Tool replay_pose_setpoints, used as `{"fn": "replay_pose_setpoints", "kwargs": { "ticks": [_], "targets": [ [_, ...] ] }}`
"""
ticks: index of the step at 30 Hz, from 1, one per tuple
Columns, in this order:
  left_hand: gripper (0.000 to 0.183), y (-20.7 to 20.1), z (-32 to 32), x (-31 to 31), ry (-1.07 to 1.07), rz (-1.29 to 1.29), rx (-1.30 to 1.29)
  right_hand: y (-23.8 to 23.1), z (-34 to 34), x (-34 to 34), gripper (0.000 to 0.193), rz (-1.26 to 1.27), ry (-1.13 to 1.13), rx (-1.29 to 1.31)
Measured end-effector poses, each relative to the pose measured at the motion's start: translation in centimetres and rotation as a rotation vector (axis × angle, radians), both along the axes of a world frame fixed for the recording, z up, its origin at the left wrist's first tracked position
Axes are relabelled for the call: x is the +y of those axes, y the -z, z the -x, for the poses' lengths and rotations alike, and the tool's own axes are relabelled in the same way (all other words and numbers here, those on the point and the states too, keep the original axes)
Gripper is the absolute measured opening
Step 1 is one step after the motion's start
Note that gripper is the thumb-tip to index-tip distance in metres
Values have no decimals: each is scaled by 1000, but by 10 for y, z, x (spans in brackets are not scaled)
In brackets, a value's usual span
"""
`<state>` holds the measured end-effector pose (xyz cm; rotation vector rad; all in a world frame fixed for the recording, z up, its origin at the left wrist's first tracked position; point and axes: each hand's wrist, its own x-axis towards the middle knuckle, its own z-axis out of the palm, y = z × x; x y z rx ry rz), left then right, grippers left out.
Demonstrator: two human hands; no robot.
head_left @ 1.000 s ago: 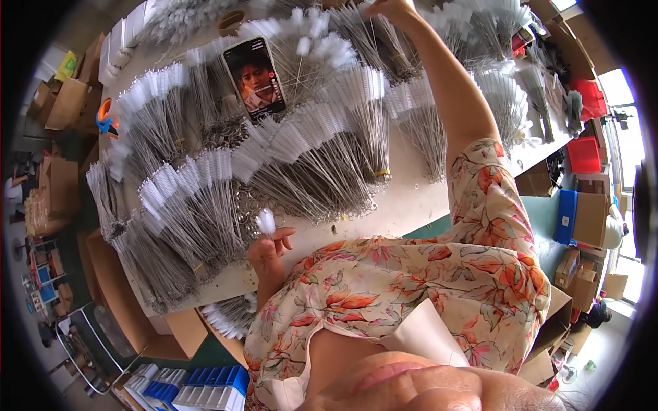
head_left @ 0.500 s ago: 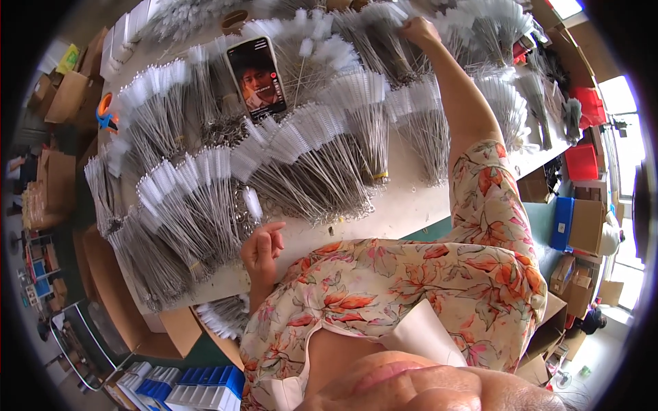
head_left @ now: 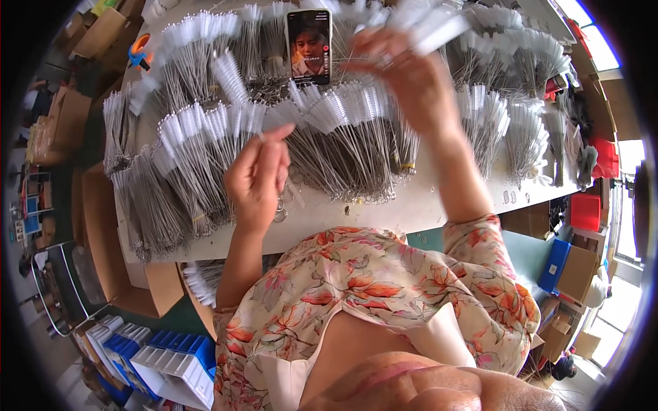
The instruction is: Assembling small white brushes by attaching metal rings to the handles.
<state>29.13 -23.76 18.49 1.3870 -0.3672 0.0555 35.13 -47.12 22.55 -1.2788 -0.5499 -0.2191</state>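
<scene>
Smeared by motion, my right hand [head_left: 404,75] is raised over the far part of the table. Blurred white-bristled wire brushes [head_left: 439,31] stick out of its grip toward the right. My left hand [head_left: 260,175] hovers above the near edge of the brush piles, fingers curled and the index finger bent forward. A small pale bit shows at its fingertips, but what it pinches is too hidden to name. Wire rings [head_left: 279,211] show just below this hand. In front lie rows of brush bundles [head_left: 343,140], their white heads pointing away and grey wire stems toward me.
A phone [head_left: 308,48] playing a video stands among the bundles. Orange-handled scissors [head_left: 140,52] lie at the far left. Cardboard boxes [head_left: 130,274] flank the table's left side. Blue and white bins [head_left: 175,359] sit lower left; a red bin [head_left: 586,211] is at right.
My right hand has come back from the far bundles toward the middle, with brushes in it. My left hand has risen and moved forward over the bundles. The whole view has shifted.
</scene>
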Motion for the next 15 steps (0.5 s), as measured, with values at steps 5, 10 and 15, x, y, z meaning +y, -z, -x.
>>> {"fn": "replay_pose_setpoints", "kwargs": {
  "ticks": [5, 10, 15],
  "targets": [
    [15, -11, -4, -16, -241, -367, -407, 16, 51, 102, 18, -29, -162, 459],
    [8, -4, 0, 14, -430, -415, -565, 17, 60, 114, 26, 7, -14, 35],
    [16, -5, 4, 22, -400, -261, -820, 29, 52, 98, 31, 311, 51, 208]
  ]
}}
